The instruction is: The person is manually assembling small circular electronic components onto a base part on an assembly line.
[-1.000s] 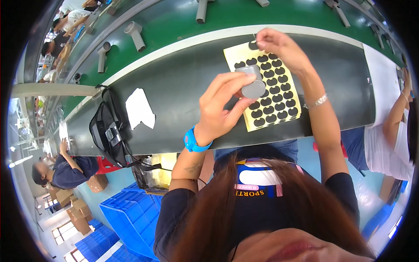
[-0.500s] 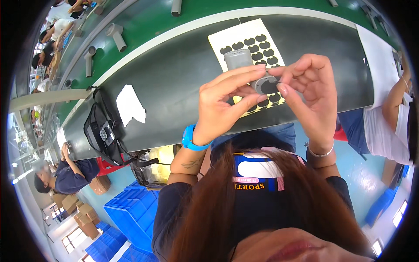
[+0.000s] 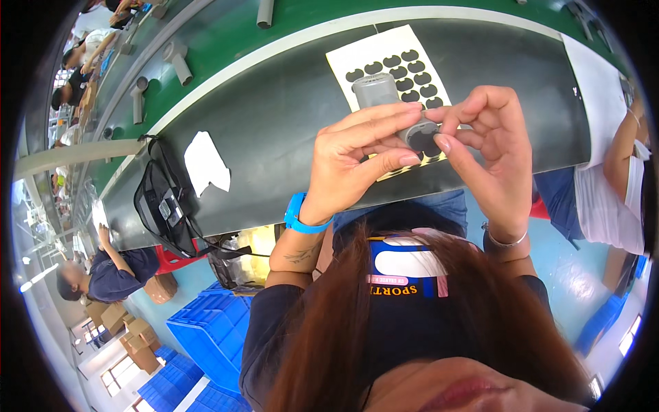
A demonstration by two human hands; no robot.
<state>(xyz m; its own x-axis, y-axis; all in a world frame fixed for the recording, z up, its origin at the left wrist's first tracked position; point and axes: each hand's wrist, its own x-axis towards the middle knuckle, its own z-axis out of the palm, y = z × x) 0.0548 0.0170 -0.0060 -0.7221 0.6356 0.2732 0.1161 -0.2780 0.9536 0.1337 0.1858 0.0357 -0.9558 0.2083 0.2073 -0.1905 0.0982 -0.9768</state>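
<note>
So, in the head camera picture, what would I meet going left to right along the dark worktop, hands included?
Black bag, white paper piece, left hand, black oval piece, right hand, white sheet.

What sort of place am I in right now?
Probably a factory assembly line: similar grey parts lie along a green strip, a sheet of identical black pieces lies on the dark bench, and blue plastic crates stand nearby.

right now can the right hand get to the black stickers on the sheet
Probably yes: the right hand is near the sheet, whose far black stickers lie uncovered, though that hand is busy at the gray part.
</note>
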